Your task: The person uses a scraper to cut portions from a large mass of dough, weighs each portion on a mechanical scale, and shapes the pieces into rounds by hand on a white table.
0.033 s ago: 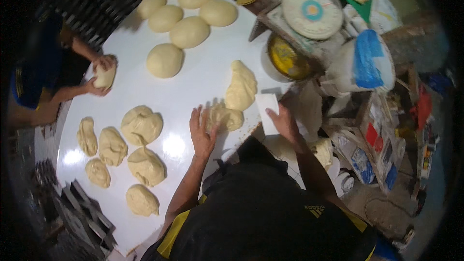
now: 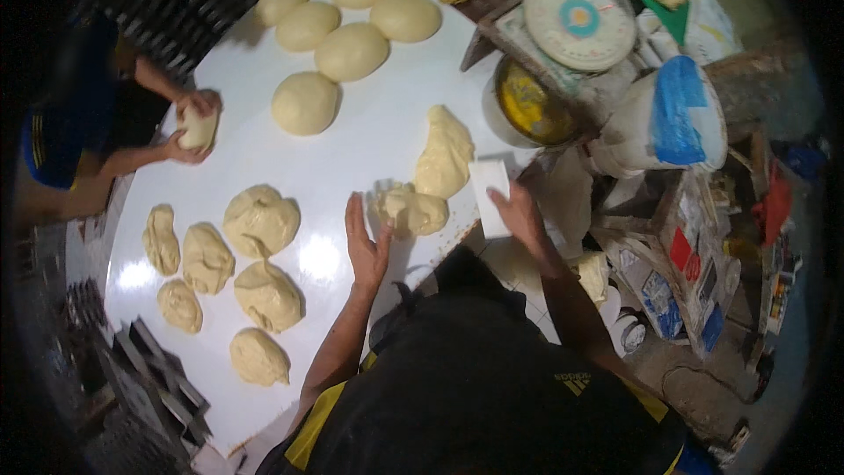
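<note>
My left hand [image 2: 365,242] lies flat and open on the white table [image 2: 378,114], its fingers touching the left side of a small cut piece of dough [image 2: 415,209]. My right hand [image 2: 525,215] grips a white rectangular scraper [image 2: 489,189] at the table's right edge, just right of that piece. A longer mass of dough [image 2: 445,154] stretches away above the cut piece, next to the scraper.
Several rough dough pieces [image 2: 259,222] lie at the left front, and several smooth round balls [image 2: 352,51] at the far end. Another person's hands [image 2: 195,119] cup a dough ball at the left edge. A dial scale [image 2: 578,18], a yellow bowl [image 2: 527,107] and a white sack [image 2: 668,119] stand to the right.
</note>
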Available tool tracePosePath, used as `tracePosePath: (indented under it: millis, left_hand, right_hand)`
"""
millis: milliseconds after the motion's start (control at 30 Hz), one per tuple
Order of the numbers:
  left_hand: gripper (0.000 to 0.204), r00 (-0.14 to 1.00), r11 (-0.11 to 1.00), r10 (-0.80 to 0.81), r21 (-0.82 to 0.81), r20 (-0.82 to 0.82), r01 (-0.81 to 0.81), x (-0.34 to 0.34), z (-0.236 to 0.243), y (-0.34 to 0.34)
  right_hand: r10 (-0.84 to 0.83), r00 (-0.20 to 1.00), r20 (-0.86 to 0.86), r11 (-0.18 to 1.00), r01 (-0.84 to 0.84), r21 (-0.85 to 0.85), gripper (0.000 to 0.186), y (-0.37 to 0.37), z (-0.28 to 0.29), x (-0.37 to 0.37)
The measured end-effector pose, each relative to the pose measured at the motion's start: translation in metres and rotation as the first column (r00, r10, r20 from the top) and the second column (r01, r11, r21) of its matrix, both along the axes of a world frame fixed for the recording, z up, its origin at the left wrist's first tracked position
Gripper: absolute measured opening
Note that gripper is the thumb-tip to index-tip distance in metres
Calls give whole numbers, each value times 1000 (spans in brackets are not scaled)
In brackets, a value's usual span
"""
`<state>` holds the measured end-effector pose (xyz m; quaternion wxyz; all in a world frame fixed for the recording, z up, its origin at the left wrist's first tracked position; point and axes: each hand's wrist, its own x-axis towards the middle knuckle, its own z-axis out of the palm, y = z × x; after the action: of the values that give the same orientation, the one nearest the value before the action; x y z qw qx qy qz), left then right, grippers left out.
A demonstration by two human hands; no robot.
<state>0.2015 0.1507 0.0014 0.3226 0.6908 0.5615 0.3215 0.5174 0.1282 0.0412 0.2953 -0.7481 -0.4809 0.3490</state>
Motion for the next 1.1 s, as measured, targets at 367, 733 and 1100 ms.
tracePosePath:
  millis: [367,733,1100]
  left_hand:
    - [89,807,876,307,-482,505,-32,65,-7,-10]
    - [66,992,937,101,-329,-72,-119,15,-17,12]
    - [52,455,776,497,-613,738,146,49,29,47]
  right_hand:
    - [301,864,405,948,-317,-27,33,90,-103,-20]
    - [163,982,93,984,-155,-87,33,60,-33,-15]
    - [360,912,-197,925,-376,-52,45,90,-16,-56]
